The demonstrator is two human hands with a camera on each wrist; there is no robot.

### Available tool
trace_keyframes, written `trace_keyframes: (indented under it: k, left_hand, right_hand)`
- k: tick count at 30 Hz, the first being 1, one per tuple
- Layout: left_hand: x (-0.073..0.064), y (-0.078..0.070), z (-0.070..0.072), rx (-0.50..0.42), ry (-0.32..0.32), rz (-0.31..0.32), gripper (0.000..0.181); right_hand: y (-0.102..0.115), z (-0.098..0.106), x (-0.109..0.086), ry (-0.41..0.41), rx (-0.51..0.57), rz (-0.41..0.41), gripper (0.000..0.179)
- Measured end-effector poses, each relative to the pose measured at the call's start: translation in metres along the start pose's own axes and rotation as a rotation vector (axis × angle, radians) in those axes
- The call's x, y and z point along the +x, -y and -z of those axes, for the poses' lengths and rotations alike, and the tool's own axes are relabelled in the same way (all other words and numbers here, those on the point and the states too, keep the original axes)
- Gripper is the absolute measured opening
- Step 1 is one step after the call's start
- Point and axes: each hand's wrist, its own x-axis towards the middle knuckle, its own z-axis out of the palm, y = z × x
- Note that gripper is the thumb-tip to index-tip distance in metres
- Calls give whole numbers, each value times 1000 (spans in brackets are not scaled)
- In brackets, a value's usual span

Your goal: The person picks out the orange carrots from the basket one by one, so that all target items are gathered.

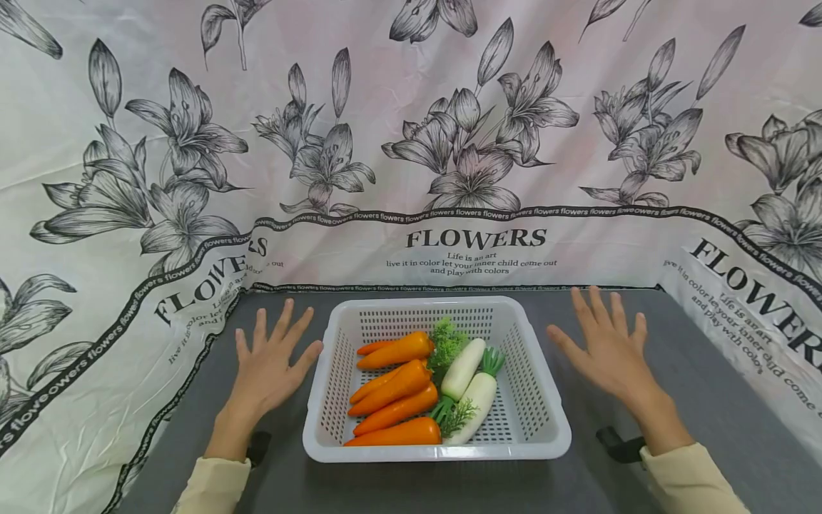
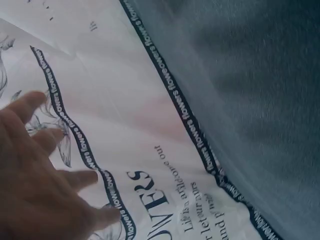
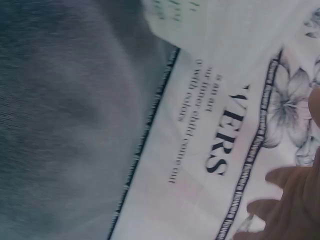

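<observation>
A white perforated plastic basket (image 1: 437, 452) stands mid-table in the head view. On its left side lie several orange carrots (image 1: 392, 389). To their right rest two white radishes (image 1: 464, 368) with green tops, beside a tuft of leafy greens (image 1: 447, 341). My left hand (image 1: 266, 368) is held spread just left of the basket, touching nothing. Over on the right, my right hand (image 1: 610, 353) is spread the same way, apart from the basket. The wrist views show part of the left hand (image 2: 47, 185) and the fingers (image 3: 285, 200) of the right, both holding nothing.
The dark grey table (image 1: 449, 489) carries the basket. White fabric (image 1: 321, 253) printed with flowers and lettering rises behind and along both sides of the table. A black strap (image 1: 619, 446) sits at the right wrist, another (image 1: 259, 448) at the left.
</observation>
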Motion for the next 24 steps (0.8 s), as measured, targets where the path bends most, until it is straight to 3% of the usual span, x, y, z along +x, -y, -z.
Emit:
trace_keyframes:
  k: [8,13,19,24]
  left_hand:
    - [3,-3,-11,-234,52,-110,62]
    - [4,-2,-21,-369,64,-190,55]
    - [1,0,-29,-488,86,-197,51]
    - [2,1,-32,-520,81,-190,49]
  right_hand:
    - [25,21,10,152,106,134,82]
    - [49,27,18,215,109,207,83]
    - [76,29,27,270,88,307,80]
    - [97,26,38,301,58,384,79]
